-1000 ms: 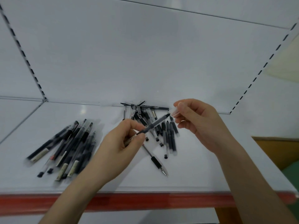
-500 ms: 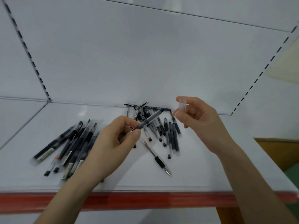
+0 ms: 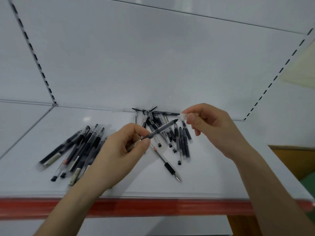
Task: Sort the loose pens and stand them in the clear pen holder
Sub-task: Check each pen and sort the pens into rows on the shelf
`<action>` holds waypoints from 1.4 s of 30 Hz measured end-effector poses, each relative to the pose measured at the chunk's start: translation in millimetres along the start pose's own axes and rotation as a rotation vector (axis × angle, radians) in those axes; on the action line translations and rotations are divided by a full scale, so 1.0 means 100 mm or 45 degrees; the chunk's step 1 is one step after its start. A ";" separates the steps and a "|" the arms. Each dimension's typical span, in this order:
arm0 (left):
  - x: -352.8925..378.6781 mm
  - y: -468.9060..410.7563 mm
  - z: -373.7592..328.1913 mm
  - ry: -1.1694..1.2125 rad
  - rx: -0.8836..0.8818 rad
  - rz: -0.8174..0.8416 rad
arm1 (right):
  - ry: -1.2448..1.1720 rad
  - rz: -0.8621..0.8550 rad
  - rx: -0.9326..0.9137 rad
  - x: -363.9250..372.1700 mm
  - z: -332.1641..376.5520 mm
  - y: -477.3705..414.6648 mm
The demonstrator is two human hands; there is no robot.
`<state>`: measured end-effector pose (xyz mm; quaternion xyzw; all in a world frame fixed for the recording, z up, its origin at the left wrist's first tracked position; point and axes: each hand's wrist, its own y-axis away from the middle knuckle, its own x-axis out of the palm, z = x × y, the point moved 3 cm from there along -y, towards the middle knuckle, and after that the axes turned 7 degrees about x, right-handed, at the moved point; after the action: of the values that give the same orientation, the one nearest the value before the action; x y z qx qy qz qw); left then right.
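A white shelf [image 3: 221,181] with a red front edge [image 3: 153,207] carries the pens. At its left, a bundle of black pens [image 3: 76,150] lies roughly parallel, slanting toward the far right. A looser heap of pens [image 3: 185,143] lies at the far middle. Nearer, a single pen [image 3: 168,167] with a black grip lies slanted, its tip pointing near right.

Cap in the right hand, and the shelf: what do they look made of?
Cap: likely clear plastic, pale and see-through. Shelf: smooth white, probably painted metal; a light glint on it shows a glossy finish.
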<state>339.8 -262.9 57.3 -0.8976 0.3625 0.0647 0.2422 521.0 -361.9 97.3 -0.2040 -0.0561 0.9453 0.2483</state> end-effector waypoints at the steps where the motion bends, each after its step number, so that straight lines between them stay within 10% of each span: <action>1: 0.00 0.00 0.00 0.000 0.001 0.009 | 0.024 0.030 -0.005 0.01 0.00 0.00; 25: 0.01 0.16 0.17 -0.207 -0.128 -0.029 | -0.283 -0.020 0.201 0.63 -0.23 -0.13; 42: -0.45 0.18 0.57 -1.176 -0.356 -0.209 | 0.933 0.358 0.257 0.80 -0.50 -0.25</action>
<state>298.6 -218.7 13.7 -0.8246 0.1330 0.4850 0.2592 489.1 -301.0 28.7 -0.5076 0.1576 0.8356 0.1388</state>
